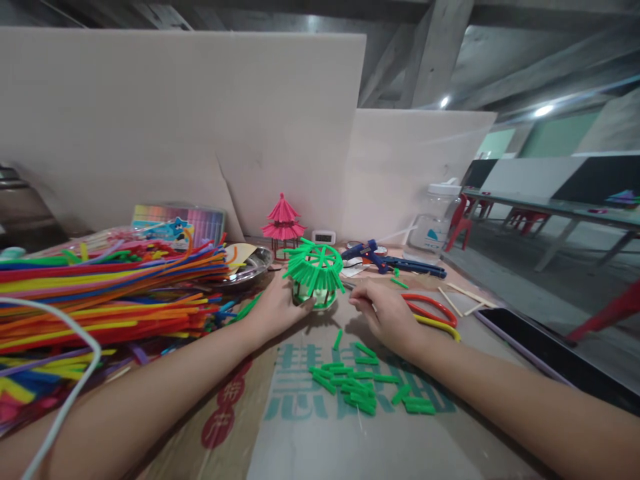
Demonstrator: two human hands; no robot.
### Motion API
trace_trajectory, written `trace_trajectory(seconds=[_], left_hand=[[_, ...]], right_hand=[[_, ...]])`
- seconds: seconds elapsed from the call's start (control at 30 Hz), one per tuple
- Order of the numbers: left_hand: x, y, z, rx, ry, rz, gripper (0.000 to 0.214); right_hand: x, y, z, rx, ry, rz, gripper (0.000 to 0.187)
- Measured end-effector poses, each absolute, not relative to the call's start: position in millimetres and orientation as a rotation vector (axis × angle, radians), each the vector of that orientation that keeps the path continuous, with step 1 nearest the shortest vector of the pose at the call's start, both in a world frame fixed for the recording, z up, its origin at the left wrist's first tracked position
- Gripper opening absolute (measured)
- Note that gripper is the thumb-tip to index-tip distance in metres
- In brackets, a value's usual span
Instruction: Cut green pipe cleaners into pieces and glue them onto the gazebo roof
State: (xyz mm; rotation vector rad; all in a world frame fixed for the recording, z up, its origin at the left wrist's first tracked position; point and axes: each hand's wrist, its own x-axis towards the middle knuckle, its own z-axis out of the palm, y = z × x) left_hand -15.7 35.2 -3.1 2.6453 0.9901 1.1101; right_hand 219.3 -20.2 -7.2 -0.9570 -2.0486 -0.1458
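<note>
My left hand (274,308) grips the base of a small green pipe-cleaner roof model (315,270) that stands on a cardboard sheet (300,433). My right hand (385,312) rests just right of the model with its fingers curled toward it; whether they pinch anything is hidden. Several short green pipe-cleaner pieces (363,387) lie on the cardboard in front of both hands.
A big heap of coloured pipe cleaners (110,293) fills the left. Behind stand a pink pagoda model (283,223), a metal dish (253,263), a marker box (177,223), a blue glue gun (380,257) and a plastic jar (434,223). Red scissors (433,308) and a phone (535,343) lie on the right.
</note>
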Motion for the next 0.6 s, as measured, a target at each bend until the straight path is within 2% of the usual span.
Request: trace_trajectory(seconds=[0.2,0.3,0.5,0.6], left_hand=[[-17.6,38.7,-7.3,2.609,1.126,1.064,0.047],[-17.4,38.6,-6.8,2.627,1.064,1.073,0.049],[-15.4,32.8,-2.5,2.707,0.982,1.127,0.059],[-15.1,29.5,0.0,2.726,0.963,1.143,0.057]], right_hand=[[220.2,-16.9,-12.1,-0.992,-1.964,0.005,0.010],[221.3,-15.1,-12.5,-0.987,-1.876,0.029,0.019],[220.7,-18.6,-5.8,-0.805,-1.987,-0.225,0.017],[221.0,-20.0,-3.5,-0.790,-2.022,-0.308,0.013]])
